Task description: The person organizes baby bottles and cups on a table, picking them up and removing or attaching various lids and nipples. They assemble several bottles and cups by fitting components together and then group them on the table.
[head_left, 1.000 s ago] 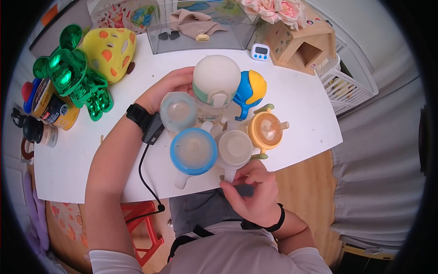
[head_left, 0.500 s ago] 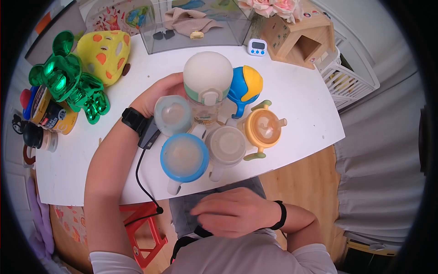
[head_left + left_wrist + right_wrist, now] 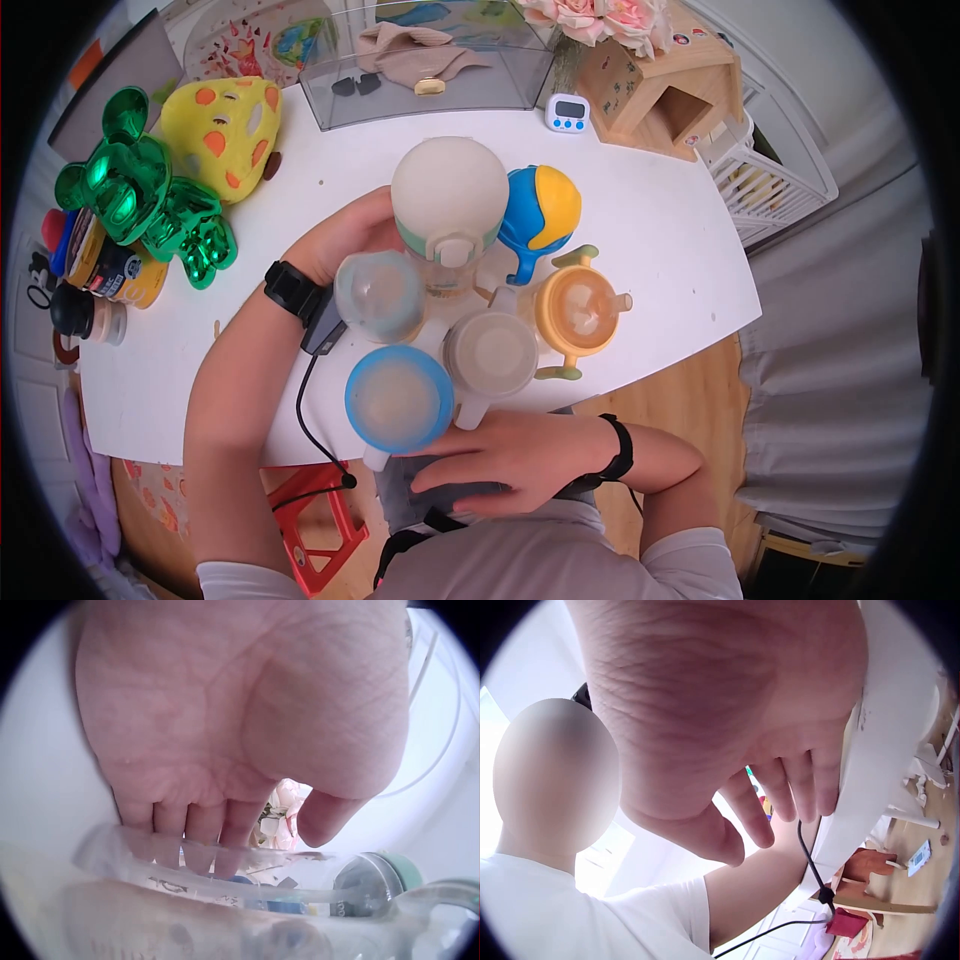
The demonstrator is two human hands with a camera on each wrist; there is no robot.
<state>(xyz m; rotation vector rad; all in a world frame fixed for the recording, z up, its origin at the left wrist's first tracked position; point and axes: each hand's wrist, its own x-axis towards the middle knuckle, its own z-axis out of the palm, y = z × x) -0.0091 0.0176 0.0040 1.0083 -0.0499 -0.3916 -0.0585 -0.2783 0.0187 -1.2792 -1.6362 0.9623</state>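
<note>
Several cups and bottles stand grouped on the white table (image 3: 660,290). My left hand (image 3: 350,240) reaches round the group's left side, fingers extended behind the bottle with a white domed lid (image 3: 450,185). A clear bottle with a pale lid (image 3: 380,290) is nearest its wrist; in the left wrist view clear plastic covers the fingertips. At the table's front edge my right hand (image 3: 520,455) has its fingers spread, just below the grey-lidded cup (image 3: 492,352) and the blue-rimmed cup (image 3: 398,400). An orange sippy cup (image 3: 578,310) and a blue-and-yellow cup (image 3: 540,210) stand to the right.
A shiny green bear figure (image 3: 130,190) and a yellow spotted plush (image 3: 222,135) sit at the left. At the back are a clear case (image 3: 430,100), a small timer (image 3: 567,113) and a wooden house (image 3: 650,85). A black cable (image 3: 300,400) hangs from the left wrist.
My right hand has left the grey-lidded cup's handle, moved left along the front edge and spread its fingers. My left hand stays behind the group. The head view has shifted slightly.
</note>
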